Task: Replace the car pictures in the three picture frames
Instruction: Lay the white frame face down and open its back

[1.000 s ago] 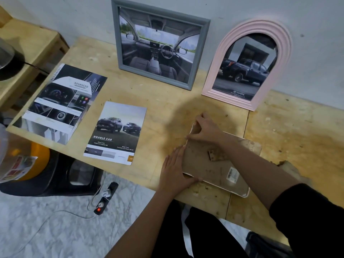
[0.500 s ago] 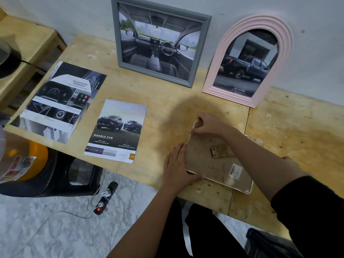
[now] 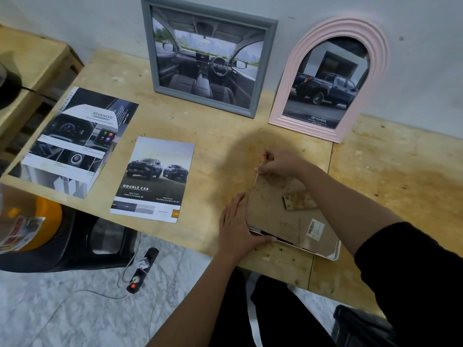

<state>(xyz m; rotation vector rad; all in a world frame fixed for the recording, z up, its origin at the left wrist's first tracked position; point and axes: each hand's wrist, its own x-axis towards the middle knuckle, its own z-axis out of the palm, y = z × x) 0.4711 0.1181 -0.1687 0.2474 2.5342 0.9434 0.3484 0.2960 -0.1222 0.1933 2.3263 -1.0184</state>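
Workbench: scuffed plywood table pushed against a pale wall, marble-look floor below with a power strip on it.
Head view, frame in hand: third picture frame lies face down at the near edge, brown backing board up, with its fold-out stand and a barcode sticker showing.
Right hand: right hand is pinched on something thin at the far left corner of the backing, probably a retaining tab; too small to be sure.
Left hand: left hand lies flat, fingers together, pressing on the near left edge, not gripping anything.
How to do it well: I'd keep that flat palm steady so the frame can't skate, and bend the tab gently so the board lifts out clean.
What's inside: a sliver of print peeks out under the backing at the near edge.
Other frames: grey rectangular frame holds a car interior shot; pink arched frame holds a dark pickup. Both lean on the wall.
Spare pictures: Double Cab sheet and Advanced sheet lie loose to the left.
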